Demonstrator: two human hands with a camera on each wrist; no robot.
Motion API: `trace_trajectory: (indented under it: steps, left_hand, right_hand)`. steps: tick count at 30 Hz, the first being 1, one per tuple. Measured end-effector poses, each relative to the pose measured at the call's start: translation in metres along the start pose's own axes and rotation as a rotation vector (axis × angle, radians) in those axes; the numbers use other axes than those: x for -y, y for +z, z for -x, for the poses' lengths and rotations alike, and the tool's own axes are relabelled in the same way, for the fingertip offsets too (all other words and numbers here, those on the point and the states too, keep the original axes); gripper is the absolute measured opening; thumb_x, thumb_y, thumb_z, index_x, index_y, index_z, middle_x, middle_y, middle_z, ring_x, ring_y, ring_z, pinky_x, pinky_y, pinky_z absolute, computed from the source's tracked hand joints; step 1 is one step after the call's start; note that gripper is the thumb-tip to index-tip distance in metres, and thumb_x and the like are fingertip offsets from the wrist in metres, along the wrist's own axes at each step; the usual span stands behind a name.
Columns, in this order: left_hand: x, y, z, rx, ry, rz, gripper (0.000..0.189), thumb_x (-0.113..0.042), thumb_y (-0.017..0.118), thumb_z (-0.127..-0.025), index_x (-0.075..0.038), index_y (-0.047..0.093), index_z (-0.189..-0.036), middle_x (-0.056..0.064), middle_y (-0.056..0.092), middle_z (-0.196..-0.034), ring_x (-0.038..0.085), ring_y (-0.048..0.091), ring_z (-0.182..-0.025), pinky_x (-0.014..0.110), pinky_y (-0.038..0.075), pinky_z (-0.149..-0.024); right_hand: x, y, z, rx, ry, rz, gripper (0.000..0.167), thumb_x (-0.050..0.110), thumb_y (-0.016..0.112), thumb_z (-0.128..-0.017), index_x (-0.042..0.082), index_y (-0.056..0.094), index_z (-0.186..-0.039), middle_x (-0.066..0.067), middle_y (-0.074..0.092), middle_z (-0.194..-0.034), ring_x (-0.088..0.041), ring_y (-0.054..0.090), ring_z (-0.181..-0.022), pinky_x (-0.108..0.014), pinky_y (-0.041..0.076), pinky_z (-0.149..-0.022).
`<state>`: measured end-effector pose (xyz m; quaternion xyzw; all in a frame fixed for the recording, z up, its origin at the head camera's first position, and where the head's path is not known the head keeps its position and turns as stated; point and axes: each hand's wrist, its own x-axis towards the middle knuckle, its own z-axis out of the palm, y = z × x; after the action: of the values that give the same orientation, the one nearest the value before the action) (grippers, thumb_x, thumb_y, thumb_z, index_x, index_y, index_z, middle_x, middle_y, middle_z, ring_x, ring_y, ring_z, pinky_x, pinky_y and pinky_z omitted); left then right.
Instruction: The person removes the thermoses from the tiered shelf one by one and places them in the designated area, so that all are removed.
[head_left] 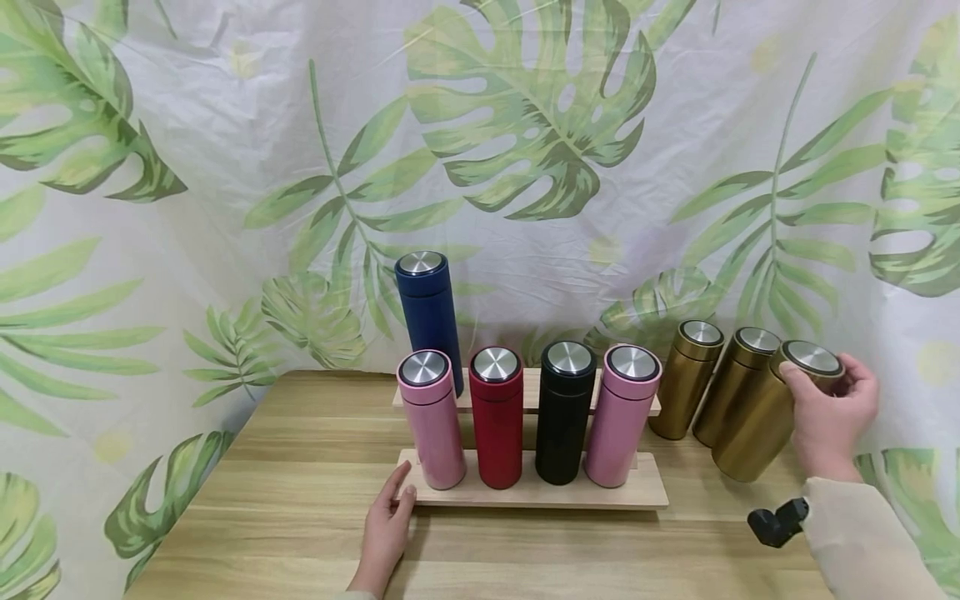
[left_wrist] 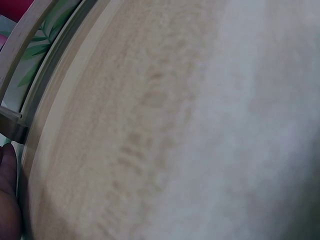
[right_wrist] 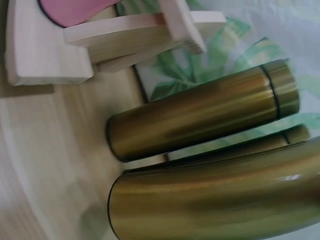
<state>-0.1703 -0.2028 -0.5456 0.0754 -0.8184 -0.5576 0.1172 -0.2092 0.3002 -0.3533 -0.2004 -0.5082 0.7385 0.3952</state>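
In the head view my right hand (head_left: 836,417) grips a gold thermos (head_left: 757,425) near its lid, thumb on the near side and fingers behind. Its base is at or just above the table; I cannot tell which. Two more gold thermoses (head_left: 686,379) stand beside it on the left. My left hand (head_left: 387,525) touches the left end of a two-step wooden rack (head_left: 540,493) with its fingers fairly straight. Along the rack's lower step stand a pink thermos (head_left: 438,442), a red one (head_left: 498,433), a black one (head_left: 562,433) and another pink one (head_left: 618,433).
A blue thermos (head_left: 431,321) stands on the upper step at its left end. The wood-grain table (head_left: 300,467) meets a leaf-print cloth (head_left: 525,275) at the back. A black wrist device (head_left: 778,523) sits by the right sleeve (head_left: 862,533).
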Motion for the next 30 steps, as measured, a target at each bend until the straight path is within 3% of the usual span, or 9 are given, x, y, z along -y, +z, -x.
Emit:
trace_trajectory:
  steps: [15,24,30]
  left_hand:
    - [-0.001,0.001,0.001,0.004,-0.002,-0.001,0.041,-0.019,0.052,-0.095,-0.014,0.047,-0.136,0.011,0.048,-0.137,0.004,0.047,-0.064,0.021,0.044,-0.057]
    - [-0.002,0.000,0.001,-0.002,-0.018,-0.009,0.041,-0.020,0.052,-0.095,-0.015,0.048,-0.136,0.011,0.050,-0.134,0.004,0.047,-0.065,0.021,0.044,-0.057]
    - [-0.003,-0.001,0.000,0.001,-0.010,-0.010,0.042,-0.021,0.052,-0.095,-0.015,0.047,-0.136,0.009,0.047,-0.139,0.005,0.050,-0.070,0.021,0.045,-0.061]
  right_hand:
    - [-0.034,-0.012,0.000,0.049,-0.004,0.092,0.056,-0.007,0.074,-0.067,0.019,0.044,-0.106,0.004,0.045,-0.100,-0.004,0.045,-0.091,-0.005,0.040,-0.073]
    - [-0.035,-0.013,0.002,0.069,0.047,0.175,0.056,-0.002,0.075,-0.070,0.020,0.042,-0.110,0.006,0.044,-0.102,-0.003,0.044,-0.092,-0.004,0.040,-0.074]
    - [-0.033,-0.011,0.004,0.104,0.068,0.218,0.063,0.000,0.074,-0.072,0.018,0.040,-0.122,0.008,0.042,-0.107,-0.004,0.043,-0.098,-0.006,0.039,-0.080]
